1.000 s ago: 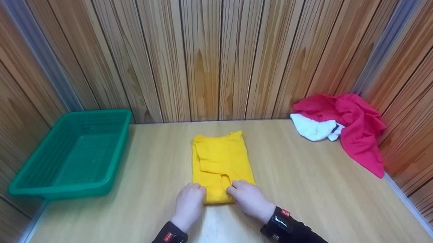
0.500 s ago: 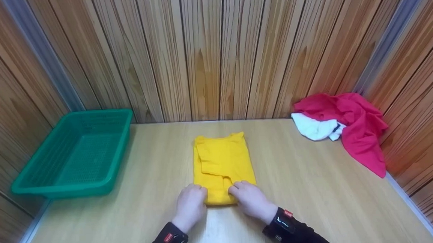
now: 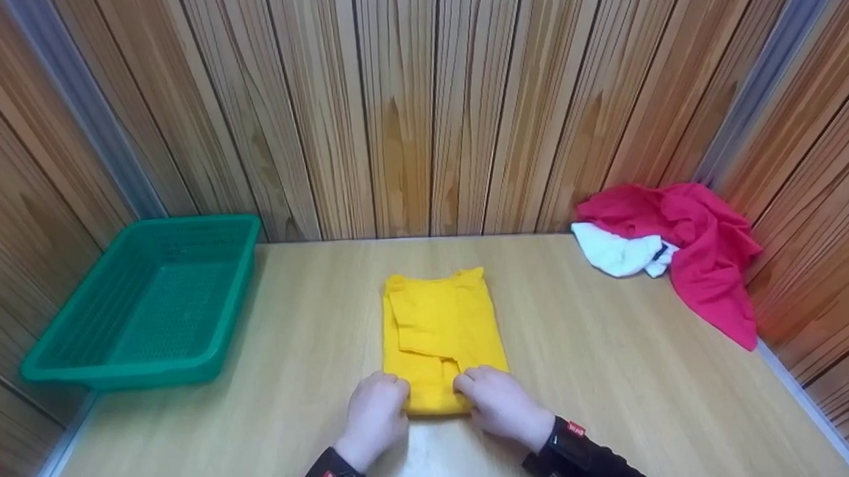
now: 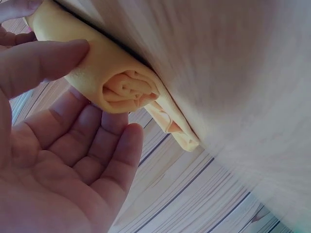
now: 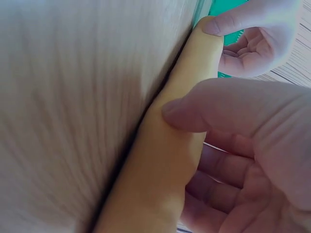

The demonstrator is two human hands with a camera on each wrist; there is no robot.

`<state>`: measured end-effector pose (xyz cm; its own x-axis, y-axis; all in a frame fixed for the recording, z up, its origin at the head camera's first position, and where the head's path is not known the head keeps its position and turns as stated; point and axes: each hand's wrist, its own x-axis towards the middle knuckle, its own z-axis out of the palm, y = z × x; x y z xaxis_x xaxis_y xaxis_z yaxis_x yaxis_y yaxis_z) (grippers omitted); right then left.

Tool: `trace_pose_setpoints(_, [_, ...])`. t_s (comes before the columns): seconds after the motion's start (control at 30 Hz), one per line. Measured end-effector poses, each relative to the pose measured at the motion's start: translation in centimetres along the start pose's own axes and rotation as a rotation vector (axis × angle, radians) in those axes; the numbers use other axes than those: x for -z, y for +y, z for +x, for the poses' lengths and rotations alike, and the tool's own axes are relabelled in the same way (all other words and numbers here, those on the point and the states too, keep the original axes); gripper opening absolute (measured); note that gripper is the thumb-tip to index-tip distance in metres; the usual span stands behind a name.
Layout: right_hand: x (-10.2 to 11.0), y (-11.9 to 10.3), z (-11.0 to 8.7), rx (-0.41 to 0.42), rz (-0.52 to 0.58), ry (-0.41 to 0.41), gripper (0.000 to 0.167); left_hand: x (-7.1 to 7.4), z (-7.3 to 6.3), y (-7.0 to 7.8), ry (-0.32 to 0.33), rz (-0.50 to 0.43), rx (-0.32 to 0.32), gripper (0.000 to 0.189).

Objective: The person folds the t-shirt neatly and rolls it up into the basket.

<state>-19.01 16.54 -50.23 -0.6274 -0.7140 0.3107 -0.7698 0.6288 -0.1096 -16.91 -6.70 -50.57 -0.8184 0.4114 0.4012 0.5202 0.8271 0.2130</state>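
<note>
A yellow shirt (image 3: 440, 318) lies folded into a narrow rectangle in the middle of the table, a sleeve folded across its upper side. Its near edge is rolled up; the left wrist view shows the coiled end of the roll (image 4: 129, 90). My left hand (image 3: 376, 415) grips the roll's left end, thumb on the near side and fingers curled over the top. Toward the right end, my right hand (image 3: 504, 403) holds the same roll, its thumb (image 5: 187, 111) pressing the yellow cloth. The fingertips of both hands are partly hidden behind the roll.
At the left of the table (image 3: 311, 312) stands a green plastic basket (image 3: 214, 347) with slotted sides. A crumpled red cloth (image 3: 713, 250) and a white cloth (image 3: 613, 249) lie heaped at the right wall. Wood-panelled walls (image 3: 402, 107) enclose the back and both sides.
Both hands have drawn slightly toward me, and the yellow shirt has slid nearer with them. The grip on the roll stays the same. Basket and heaped cloths have not moved.
</note>
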Motion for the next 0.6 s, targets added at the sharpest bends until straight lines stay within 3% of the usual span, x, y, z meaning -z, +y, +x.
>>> trace_pose_setpoints(0.3, [0.4,1.0,0.3,-0.006,0.045,-0.072,0.033,0.2,0.5,-0.7,-0.053,-0.057,0.021,0.018])
trace_pose_setpoints(0.6, [0.8,2.6,1.2,0.008,0.127,-0.126,0.026,0.4,1.9,-1.7,-0.120,-0.181,0.103,0.009])
